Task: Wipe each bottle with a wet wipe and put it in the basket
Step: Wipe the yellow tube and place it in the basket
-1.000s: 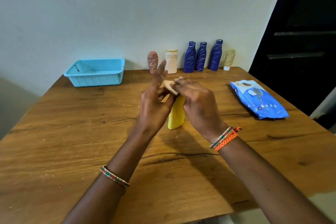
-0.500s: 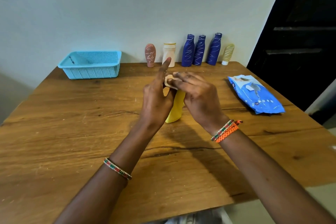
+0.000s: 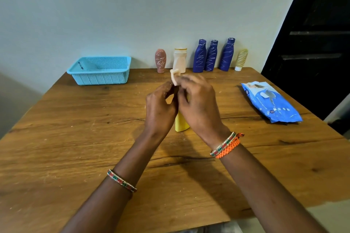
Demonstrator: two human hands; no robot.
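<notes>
Judging by the empty-looking basket (image 3: 100, 71), a wet wipe (image 3: 174, 77) is pinched by both hands (image 3: 161, 108) (image 3: 197, 104) over the yellow bottle (image 3: 181, 124), six bottles (image 3: 198, 56) left unwiped.

the single head view sat above the near edge of the wooden table (image 3: 56, 147), looking forward and down across it to the back wall, close over both forearms; no second view shared the scene.

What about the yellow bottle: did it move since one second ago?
No. The yellow bottle still stands with its base just nearer than the dark crack in the table.
</notes>
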